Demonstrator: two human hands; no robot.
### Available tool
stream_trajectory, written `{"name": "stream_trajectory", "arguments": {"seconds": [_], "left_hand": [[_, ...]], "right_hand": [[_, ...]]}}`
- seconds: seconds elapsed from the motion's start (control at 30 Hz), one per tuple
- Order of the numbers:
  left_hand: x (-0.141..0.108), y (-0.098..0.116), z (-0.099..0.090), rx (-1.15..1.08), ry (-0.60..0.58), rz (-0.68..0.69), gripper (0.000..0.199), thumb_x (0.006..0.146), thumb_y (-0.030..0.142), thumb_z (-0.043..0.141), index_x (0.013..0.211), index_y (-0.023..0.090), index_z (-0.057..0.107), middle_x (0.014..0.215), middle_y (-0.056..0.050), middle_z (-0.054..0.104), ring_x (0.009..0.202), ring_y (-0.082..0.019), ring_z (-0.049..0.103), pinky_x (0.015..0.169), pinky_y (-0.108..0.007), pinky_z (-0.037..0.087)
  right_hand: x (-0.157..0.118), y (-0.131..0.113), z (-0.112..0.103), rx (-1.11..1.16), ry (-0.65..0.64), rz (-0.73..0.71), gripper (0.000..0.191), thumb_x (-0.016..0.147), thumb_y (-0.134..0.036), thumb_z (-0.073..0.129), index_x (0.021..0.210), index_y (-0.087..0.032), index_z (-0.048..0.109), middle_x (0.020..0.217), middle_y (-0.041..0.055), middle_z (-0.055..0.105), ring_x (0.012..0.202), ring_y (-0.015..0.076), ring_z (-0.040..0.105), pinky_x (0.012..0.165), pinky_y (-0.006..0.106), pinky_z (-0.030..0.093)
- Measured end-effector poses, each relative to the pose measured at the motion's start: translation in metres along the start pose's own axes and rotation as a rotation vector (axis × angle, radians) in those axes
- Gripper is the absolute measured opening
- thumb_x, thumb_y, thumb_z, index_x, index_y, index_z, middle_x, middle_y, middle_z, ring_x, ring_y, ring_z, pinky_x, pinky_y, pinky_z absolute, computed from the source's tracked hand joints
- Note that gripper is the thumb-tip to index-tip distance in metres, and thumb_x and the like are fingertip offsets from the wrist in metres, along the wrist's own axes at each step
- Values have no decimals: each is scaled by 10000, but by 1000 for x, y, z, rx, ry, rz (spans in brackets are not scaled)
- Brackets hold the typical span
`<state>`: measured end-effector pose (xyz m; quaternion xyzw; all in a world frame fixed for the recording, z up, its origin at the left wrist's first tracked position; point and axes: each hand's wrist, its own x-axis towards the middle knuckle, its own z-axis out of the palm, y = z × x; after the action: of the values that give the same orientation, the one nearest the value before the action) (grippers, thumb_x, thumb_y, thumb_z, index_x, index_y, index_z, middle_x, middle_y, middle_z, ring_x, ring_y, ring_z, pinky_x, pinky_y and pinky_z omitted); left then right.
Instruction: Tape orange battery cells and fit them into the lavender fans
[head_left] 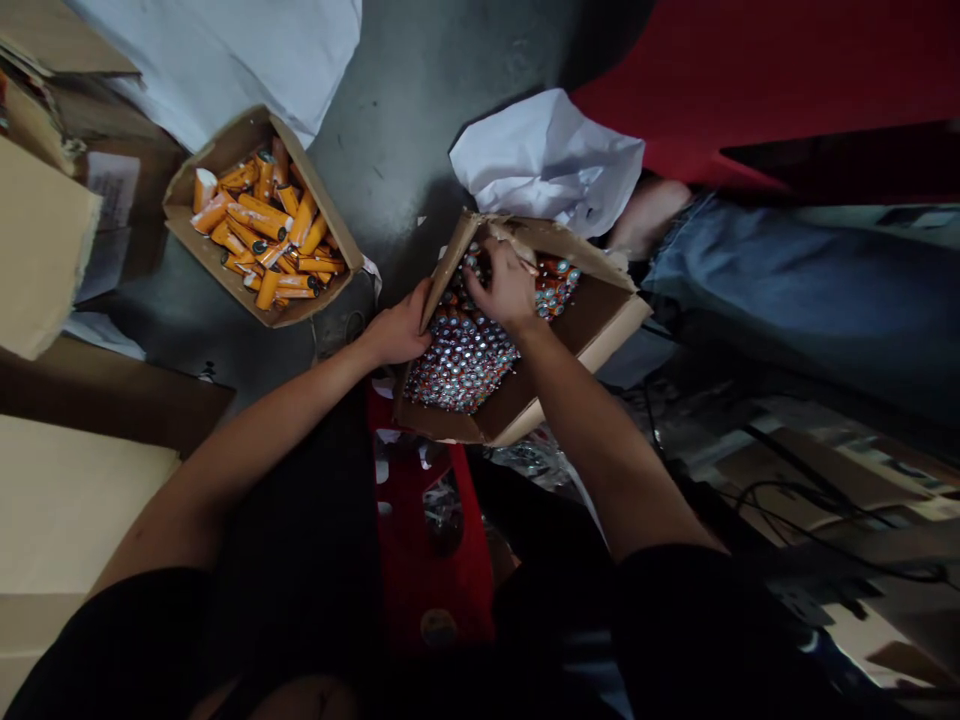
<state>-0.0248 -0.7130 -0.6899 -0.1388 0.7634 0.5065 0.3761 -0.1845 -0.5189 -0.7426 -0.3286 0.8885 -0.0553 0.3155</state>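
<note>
A tilted, open cardboard box (611,335) holds many small thin pieces (465,365) packed upright, with shiny round ends and orange and brown sides; their exact kind I cannot make out. My left hand (403,328) is closed on the box's left wall, thumb over its rim. Inside the box, my right hand (511,288) reaches in at the far side with its fingers curled down among the pieces. Whatever those fingers hold is hidden.
Left of the box, a smaller carton (281,312) holds many orange cylinders (262,225) on the grey floor (390,130). A white plastic bag (551,160) lies behind. Beneath is a red plastic stool (435,530). Another person's jeans-clad leg (750,265) and black cables (810,500) are at right.
</note>
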Motion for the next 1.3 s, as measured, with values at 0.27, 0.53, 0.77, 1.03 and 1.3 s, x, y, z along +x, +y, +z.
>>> {"name": "stream_trajectory", "arguments": {"seconds": [0.27, 0.53, 0.77, 1.03, 1.3], "left_hand": [[2, -6, 4, -28, 23, 36, 999, 894, 289, 620, 1754, 138, 134, 1718, -233, 473, 1427, -389, 651, 1187, -527, 553], [1, -8, 4, -30, 20, 27, 998, 887, 290, 633, 1747, 150, 147, 1677, -226, 527, 1390, -396, 676, 1161, -530, 571], [1, -7, 4, -29, 19, 30, 1005, 885, 271, 620, 1755, 151, 131, 1690, -219, 516, 1403, -389, 667, 1169, -532, 569], [2, -8, 4, -17, 27, 15, 996, 881, 256, 635, 1746, 135, 157, 1651, -229, 555, 1397, -399, 671, 1164, -524, 575], [0, -4, 1, -24, 15, 9, 967, 900, 293, 622, 1740, 152, 166, 1620, -227, 587, 1350, -388, 705, 1116, -522, 599]], "right_hand": [[-24, -19, 1, 32, -105, -75, 929, 944, -788, 646, 1618, -167, 491, 1683, 215, 489, 1573, 446, 415, 1256, 655, 465], [-9, -18, 2, 25, -88, 76, 817, 1014, -694, 575, 1640, -184, 456, 1683, 210, 501, 1531, 450, 466, 1246, 644, 468], [-21, -34, 8, 60, -95, 111, 914, 936, -673, 720, 1632, -145, 453, 1654, 255, 500, 1498, 486, 476, 1219, 714, 460], [-14, -47, 15, 104, -109, 199, 827, 920, -574, 765, 1612, -214, 489, 1660, 233, 485, 1433, 499, 535, 1077, 712, 580], [-16, -53, 0, 2, -122, 289, 713, 946, -488, 700, 1607, -287, 524, 1654, 190, 528, 1235, 437, 708, 958, 642, 655]]}}
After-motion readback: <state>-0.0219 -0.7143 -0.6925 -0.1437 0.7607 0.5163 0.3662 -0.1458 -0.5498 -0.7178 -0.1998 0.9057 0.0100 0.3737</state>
